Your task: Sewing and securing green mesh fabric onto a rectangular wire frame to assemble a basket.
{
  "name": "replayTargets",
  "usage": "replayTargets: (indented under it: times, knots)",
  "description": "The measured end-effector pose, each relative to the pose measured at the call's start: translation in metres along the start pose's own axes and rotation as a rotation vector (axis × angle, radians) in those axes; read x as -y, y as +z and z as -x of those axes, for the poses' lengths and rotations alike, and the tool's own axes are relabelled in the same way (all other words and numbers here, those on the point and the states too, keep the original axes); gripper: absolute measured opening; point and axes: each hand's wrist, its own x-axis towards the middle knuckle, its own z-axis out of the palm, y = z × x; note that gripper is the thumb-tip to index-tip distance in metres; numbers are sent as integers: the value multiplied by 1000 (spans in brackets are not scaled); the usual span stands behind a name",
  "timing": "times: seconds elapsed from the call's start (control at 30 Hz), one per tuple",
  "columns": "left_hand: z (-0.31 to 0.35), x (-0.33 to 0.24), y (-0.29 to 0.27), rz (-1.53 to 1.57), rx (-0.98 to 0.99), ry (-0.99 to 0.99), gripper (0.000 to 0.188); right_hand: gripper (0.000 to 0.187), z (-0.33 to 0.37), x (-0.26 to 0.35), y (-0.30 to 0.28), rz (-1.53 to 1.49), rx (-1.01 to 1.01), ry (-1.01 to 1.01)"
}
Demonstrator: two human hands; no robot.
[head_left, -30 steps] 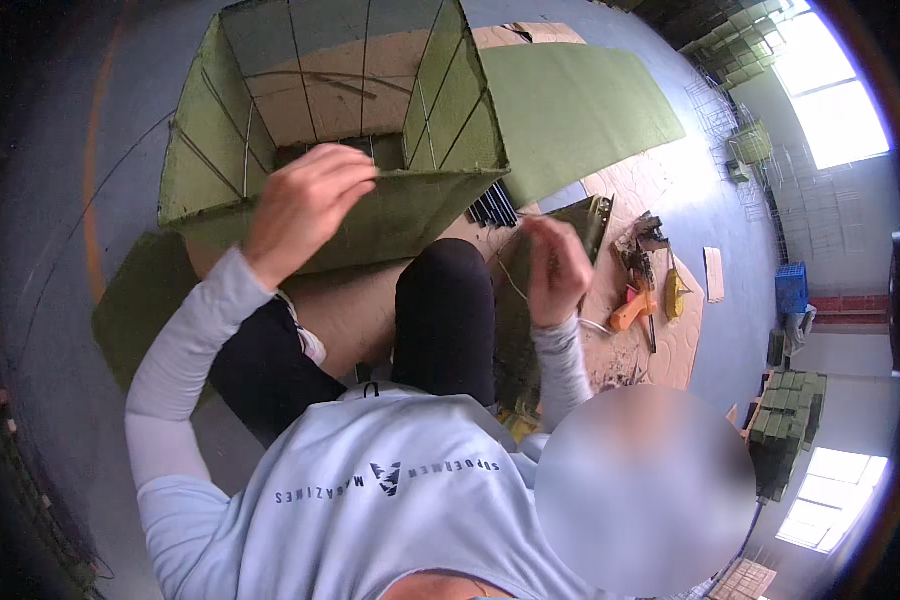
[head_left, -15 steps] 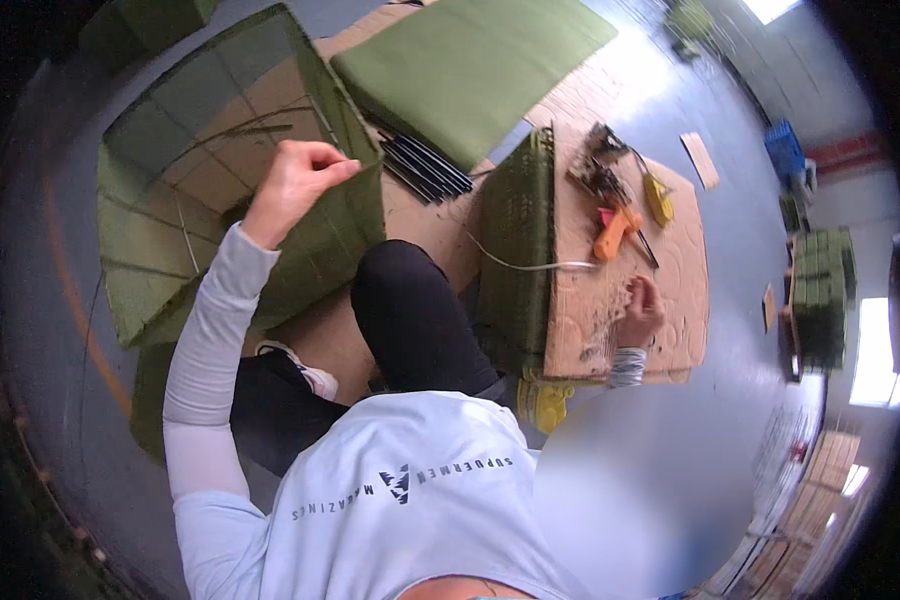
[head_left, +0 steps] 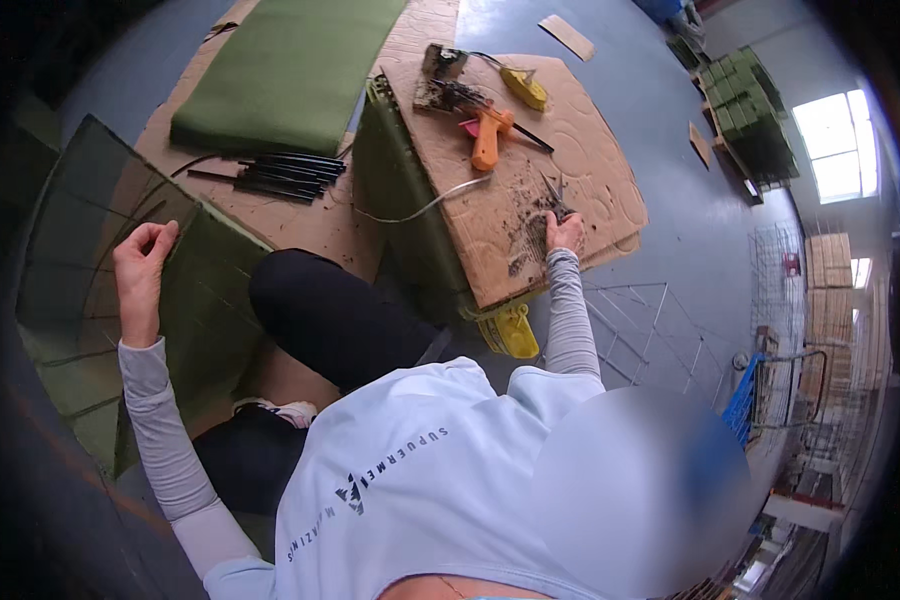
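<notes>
A pair of scissors (head_left: 557,192), blades pointing away from me, is in my right hand (head_left: 566,234) over the cardboard top (head_left: 590,165) of a green-sided box. Off to the left, my left hand (head_left: 142,272) is closed in a pinch at the rim of a green mesh box (head_left: 195,290); what its fingertips hold, if anything, cannot be made out. Farther up the cardboard lies an orange glue gun (head_left: 486,140) beside a dirty dark metal stand (head_left: 440,75). Dark crumbs are scattered close to the scissors.
A yellow power socket (head_left: 523,88) lies beyond the glue gun, and a pale cable (head_left: 410,217) hangs over the box side. Thin black rods (head_left: 280,175) lie by a green sheet (head_left: 290,75). Below the cardboard is a yellow object (head_left: 510,332). Green stacks (head_left: 745,105) stand far right.
My right hand has moved farther out across the cardboard and now has the scissors in it. The view has swung to the right; my left hand stays pinched by the mesh box.
</notes>
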Motion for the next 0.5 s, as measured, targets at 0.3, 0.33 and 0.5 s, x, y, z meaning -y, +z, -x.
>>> replayTargets:
  times: [0.3, 0.33, 0.5]
  knots:
    - [-2, 3, 12, 198, 90, 15, 23, 43, -69, -49, 21, 414, 309, -222]
    - [1, -1, 5, 103, 142, -30, 23, 42, -66, -37, 21, 459, 360, -246]
    - [4, 0, 9, 120, 58, 10, 29, 45, -84, -31, 0, 208, 316, -373]
